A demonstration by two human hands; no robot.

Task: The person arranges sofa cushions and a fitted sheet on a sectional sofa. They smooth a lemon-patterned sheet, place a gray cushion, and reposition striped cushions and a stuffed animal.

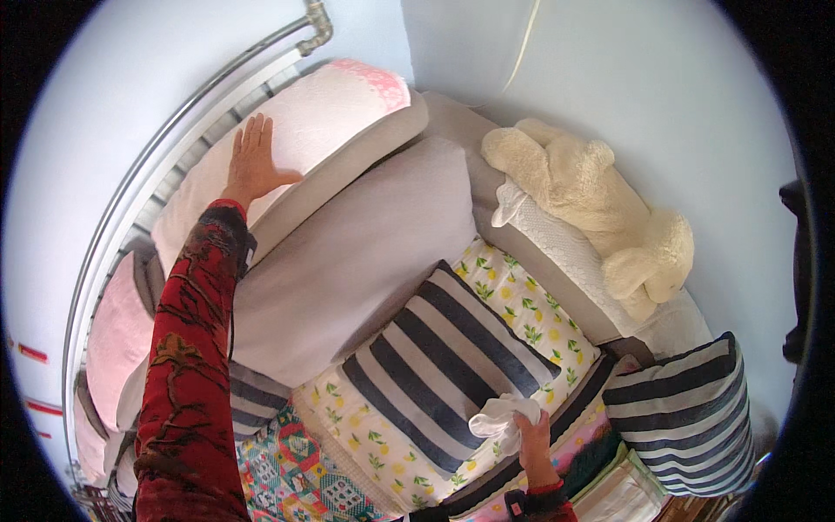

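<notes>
My left hand (256, 163) lies with spread fingers on a pale pink cover (333, 117) draped over the sofa's back, with nothing held. At the lower right, my right hand (535, 447) grips a bunched white cloth (501, 417). That cloth is at the edge of a striped cushion (450, 359), which lies flat on a lemon-print cloth (554, 333) on the sofa seat. Behind the cushion leans a large plain grey back cushion (391, 222).
A cream plush toy (587, 189) lies along the sofa arm over a white lace cover (561, 241). Another striped cushion (685, 417) stands at the right. A radiator with a metal pipe (163, 130) runs behind the sofa. Patchwork fabric (306, 463) covers the lower left seat.
</notes>
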